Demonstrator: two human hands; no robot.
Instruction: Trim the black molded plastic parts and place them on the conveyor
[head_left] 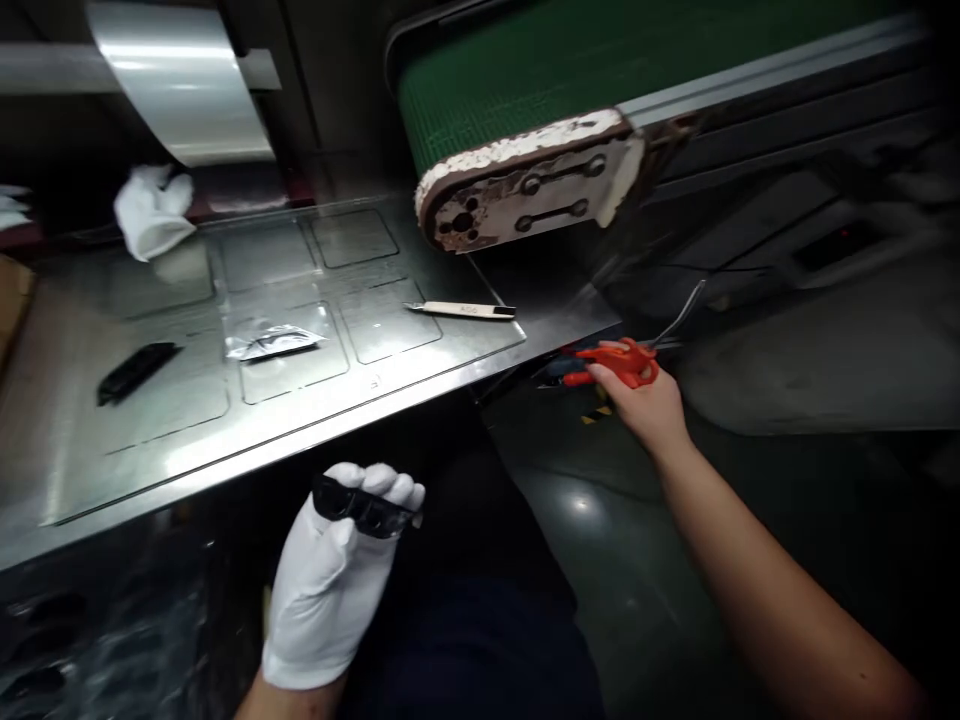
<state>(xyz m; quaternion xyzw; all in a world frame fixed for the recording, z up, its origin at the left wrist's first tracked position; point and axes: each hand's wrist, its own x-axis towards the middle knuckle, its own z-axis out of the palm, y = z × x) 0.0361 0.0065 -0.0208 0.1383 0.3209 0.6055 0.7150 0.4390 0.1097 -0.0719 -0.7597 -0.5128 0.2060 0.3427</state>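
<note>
In the head view, the gloved left hand [330, 580] was at seven o'clock from the centre, below the near edge of the metal table [187, 455]. Its fingers and thumb were clamped on a dark, glossy black part [364, 507], which lay across the palm side of the fingers, held clear of the tabletop. The bare right hand [645, 400] was at three o'clock, off the table's right end, with thumb and fingers closed on a red tool [631, 362]; a thin pale tube [684, 310] rose beside it towards two o'clock.

A slim cutter [469, 311] with a pale handle lay on the table just above the centre, its pointed tip towards nine o'clock. At nine o'clock lay a shiny silver packet [274, 342], and farther out that way a second black piece [136, 372], apart from the packet. A crumpled white glove [154, 212] sat between nine and ten o'clock, with a roll of film [184, 85] at ten. A green conveyor belt [600, 65] ran at one o'clock, its end plate [525, 190] worn and rusty. Clear trays [112, 640], partly lost in shadow, were at eight o'clock.
</note>
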